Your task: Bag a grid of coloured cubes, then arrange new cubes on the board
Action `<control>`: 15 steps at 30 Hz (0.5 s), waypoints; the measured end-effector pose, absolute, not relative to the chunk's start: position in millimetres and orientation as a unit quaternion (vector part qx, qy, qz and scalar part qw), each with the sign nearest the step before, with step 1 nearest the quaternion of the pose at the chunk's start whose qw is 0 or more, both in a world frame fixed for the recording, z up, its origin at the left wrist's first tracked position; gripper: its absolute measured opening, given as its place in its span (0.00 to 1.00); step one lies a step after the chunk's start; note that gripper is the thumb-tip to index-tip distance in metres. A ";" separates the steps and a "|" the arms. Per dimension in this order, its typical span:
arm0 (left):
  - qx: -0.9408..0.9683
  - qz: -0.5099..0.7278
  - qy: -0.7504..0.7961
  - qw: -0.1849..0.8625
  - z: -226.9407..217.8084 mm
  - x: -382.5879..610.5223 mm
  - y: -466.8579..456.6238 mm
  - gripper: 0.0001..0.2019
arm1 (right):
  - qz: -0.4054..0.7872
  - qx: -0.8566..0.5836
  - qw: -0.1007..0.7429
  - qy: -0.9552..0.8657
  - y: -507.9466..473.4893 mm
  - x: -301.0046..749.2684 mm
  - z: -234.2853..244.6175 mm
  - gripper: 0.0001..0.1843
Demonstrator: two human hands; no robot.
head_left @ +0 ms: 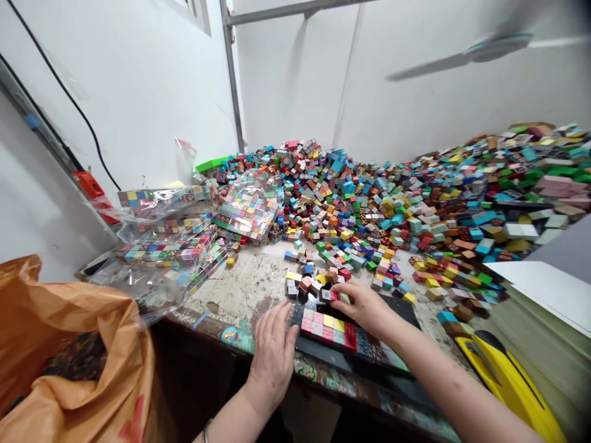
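Right hand (362,306) pinches printed blocks (326,295), apparently to keep them together; left hand (272,352), loosely spread, borders the black tray (325,352), perhaps steadying it.

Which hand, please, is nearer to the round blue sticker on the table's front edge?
Left: the left hand is close to the round blue sticker, just right of it; the right hand is farther right, pinching a small block.

Bright, diffuse light fills the scene, with glare on the plastic wrapping (252,206) and deep shadow beneath the worktop (235,280). The fan (498,48) is blurred; the right edge looks stretched.
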State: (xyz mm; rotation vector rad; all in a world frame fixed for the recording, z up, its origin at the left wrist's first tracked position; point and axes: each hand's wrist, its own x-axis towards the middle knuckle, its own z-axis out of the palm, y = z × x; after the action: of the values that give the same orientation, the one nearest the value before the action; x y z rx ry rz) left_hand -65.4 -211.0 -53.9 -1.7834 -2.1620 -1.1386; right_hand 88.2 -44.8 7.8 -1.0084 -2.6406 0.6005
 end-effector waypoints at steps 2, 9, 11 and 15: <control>-0.580 -0.386 -0.715 0.051 -55.1 -71.2 -210.2 0.17 | 0.210 -0.337 0.130 -0.909 -56.2 90.4 17.1 0.09; -0.562 -0.390 -0.727 0.059 -56.1 -96.3 -192.6 0.19 | 0.186 -0.294 0.102 -0.932 -98.3 90.2 19.9 0.11; -0.589 -0.367 -0.718 0.049 -50.4 -104.8 -183.1 0.22 | 0.167 -0.304 0.125 -0.930 -102.5 92.2 14.4 0.14; -0.664 -0.284 -0.692 -0.009 -34.2 -123.3 -159.8 0.33 | 0.130 -0.347 0.182 -0.911 -112.8 109.9 11.6 0.23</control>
State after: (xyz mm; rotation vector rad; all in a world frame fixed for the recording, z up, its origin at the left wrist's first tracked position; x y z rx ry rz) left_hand -123.3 -159.8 -34.2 -2.0964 -2.1871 -0.8959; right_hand 109.9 -112.8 11.6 -0.9806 -2.5710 0.3659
